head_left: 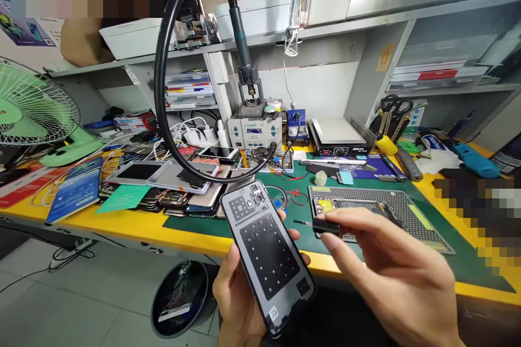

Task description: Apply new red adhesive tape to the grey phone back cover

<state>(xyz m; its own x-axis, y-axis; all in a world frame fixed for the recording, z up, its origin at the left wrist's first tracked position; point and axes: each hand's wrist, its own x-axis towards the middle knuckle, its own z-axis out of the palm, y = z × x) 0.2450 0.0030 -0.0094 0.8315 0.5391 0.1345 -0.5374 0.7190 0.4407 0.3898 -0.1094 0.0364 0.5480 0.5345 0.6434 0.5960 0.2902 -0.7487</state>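
Observation:
A phone back panel [271,255], its dark inner side facing up with small pale dots on it, is gripped in my left hand [240,295], thumb on one long edge and fingertips on the other. My right hand [391,271] pinches a small black brush-like tool [325,226] between thumb and forefinger. The tool's thin tip points left, toward the panel, and stands apart from it. Behind my right hand, an opened phone frame [366,207] lies on a grey perforated plate [423,227] on the green mat [468,265].
A thick black hose [159,65] loops down from the hot-air station [256,133]. Stacked phones [163,198] and a blue booklet [77,190] lie left. A green fan [28,108] stands far left. A black bin [183,298] is below the table edge. A person's arm [83,43] shows upper left.

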